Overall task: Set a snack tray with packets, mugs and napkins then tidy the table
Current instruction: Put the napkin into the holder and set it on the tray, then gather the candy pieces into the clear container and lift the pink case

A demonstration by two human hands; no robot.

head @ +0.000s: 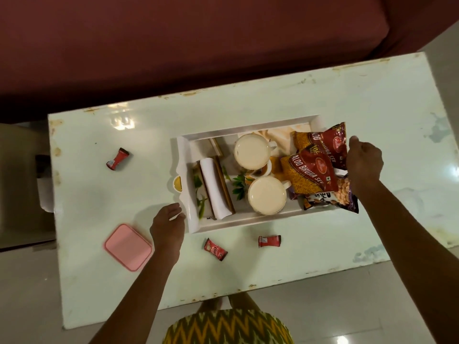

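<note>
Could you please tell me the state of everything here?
tray: loaded, on table
mugs: upright, in tray
napkin: rolled, in tray
snack packets: piled in tray
red sachets: loose on table
pink lid: flat on table
left hand: open, beside tray's corner
right hand: over packets, grip unclear

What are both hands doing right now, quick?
Left hand: open, fingers loose beside the tray corner, holding nothing.
Right hand: fingers curled down over the snack packets; a grip cannot be told.
</note>
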